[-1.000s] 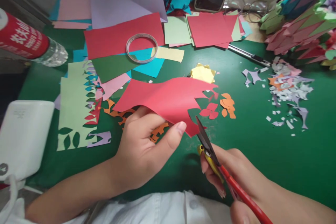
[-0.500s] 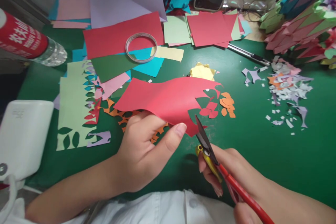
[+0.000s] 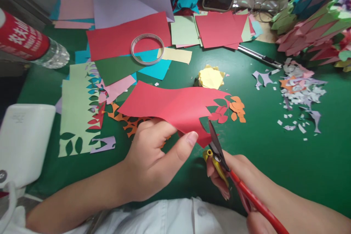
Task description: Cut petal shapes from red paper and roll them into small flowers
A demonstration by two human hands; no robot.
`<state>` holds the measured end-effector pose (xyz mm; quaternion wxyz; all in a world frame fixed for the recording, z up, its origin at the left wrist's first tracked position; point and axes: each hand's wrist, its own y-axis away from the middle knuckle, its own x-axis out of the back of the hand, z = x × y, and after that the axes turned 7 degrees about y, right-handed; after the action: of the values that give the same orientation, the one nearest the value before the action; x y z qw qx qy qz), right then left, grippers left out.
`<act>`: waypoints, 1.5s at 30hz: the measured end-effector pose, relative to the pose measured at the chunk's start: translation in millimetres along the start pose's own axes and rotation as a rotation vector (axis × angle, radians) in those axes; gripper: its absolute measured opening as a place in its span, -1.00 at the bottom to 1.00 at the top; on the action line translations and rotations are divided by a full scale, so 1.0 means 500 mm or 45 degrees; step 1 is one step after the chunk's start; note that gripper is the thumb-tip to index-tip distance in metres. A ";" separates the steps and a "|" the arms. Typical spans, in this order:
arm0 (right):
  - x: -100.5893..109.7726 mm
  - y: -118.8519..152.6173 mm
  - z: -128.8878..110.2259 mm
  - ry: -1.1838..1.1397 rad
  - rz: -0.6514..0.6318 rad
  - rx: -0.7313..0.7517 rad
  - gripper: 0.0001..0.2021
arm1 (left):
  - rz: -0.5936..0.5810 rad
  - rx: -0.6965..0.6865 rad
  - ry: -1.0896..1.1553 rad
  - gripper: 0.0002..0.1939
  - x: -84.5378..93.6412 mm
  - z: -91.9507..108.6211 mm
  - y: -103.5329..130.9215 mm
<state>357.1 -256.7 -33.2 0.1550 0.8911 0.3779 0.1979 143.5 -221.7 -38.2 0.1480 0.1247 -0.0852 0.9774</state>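
My left hand (image 3: pixel 161 157) pinches the lower edge of a curved sheet of red paper (image 3: pixel 164 102), thumb on top and fingers underneath. Leaf-shaped notches are cut into the sheet's right edge. In my right hand (image 3: pixel 238 179) is a pair of scissors (image 3: pixel 230 172) with red and yellow on the handles. Their blades are parted around the paper's lower right corner. Small red paper leaves (image 3: pixel 221 114) lie just past that edge, beside a little pile of orange leaves (image 3: pixel 237 109). Behind the sheet sits a yellow folded paper piece (image 3: pixel 211 77).
A roll of tape (image 3: pixel 132 49) rests on coloured sheets at the back. A light green cut sheet (image 3: pixel 74 117) and a white power bank (image 3: pixel 26 142) lie left, near a bottle (image 3: pixel 30 38). A utility knife (image 3: pixel 260 56) and paper scraps (image 3: pixel 304 84) are on the right.
The red sheet has come down slightly towards me, uncovering more of the yellow piece. Both hands and the scissors have shifted a little to the right.
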 end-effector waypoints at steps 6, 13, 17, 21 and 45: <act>-0.006 -0.001 0.028 -0.023 -0.044 0.058 -0.24 | -0.028 0.028 0.034 -0.87 0.001 -0.001 -0.001; -0.001 0.001 0.026 0.012 -0.120 0.025 -0.25 | -0.011 0.031 -0.036 -0.85 0.008 0.004 -0.003; 0.006 -0.002 0.013 0.022 -0.130 0.005 -0.28 | -0.007 0.040 -0.055 -0.76 0.012 0.009 -0.006; 0.010 -0.004 0.007 0.031 -0.124 -0.024 -0.26 | 0.003 0.026 -0.071 -0.74 0.012 0.014 -0.013; 0.011 0.001 0.008 -0.098 -0.208 -0.100 -0.25 | -0.141 -0.051 -0.132 -0.75 0.028 0.010 -0.017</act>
<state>362.7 -253.6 -35.2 0.2199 0.8576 0.4349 0.1647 134.5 -210.8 -28.9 0.1998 0.1766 -0.1051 0.9581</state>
